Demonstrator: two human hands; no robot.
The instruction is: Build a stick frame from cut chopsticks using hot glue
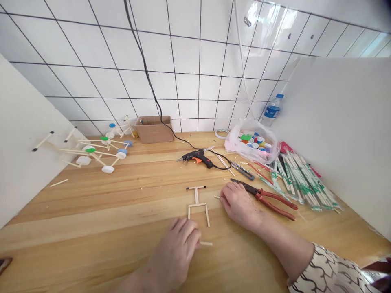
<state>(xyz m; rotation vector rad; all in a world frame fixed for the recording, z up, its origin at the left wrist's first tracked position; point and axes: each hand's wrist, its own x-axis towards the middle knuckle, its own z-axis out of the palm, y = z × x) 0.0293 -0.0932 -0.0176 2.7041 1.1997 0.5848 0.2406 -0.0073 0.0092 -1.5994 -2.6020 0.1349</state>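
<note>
My right hand (238, 205) pinches a short wooden stick (216, 197), whose tip pokes out left of the fingers. Red-handled pliers (265, 199) lie against that hand's far side. My left hand (175, 248) rests closer to me, its fingers curled over the end of another short stick (206, 243). Between the hands lies a small flat frame of glued chopstick pieces (197, 205), shaped like an H with a long stem. Neither hand is on the frame.
A black glue gun (197, 158) and scissors (242, 171) lie on the wooden counter (91, 228). Behind them are a plastic bag of bottle caps (252, 140) and bundled chopsticks (301, 183). Finished stick models with cap wheels (97, 148) stand left, near a cardboard box (154, 129). White panels flank the counter.
</note>
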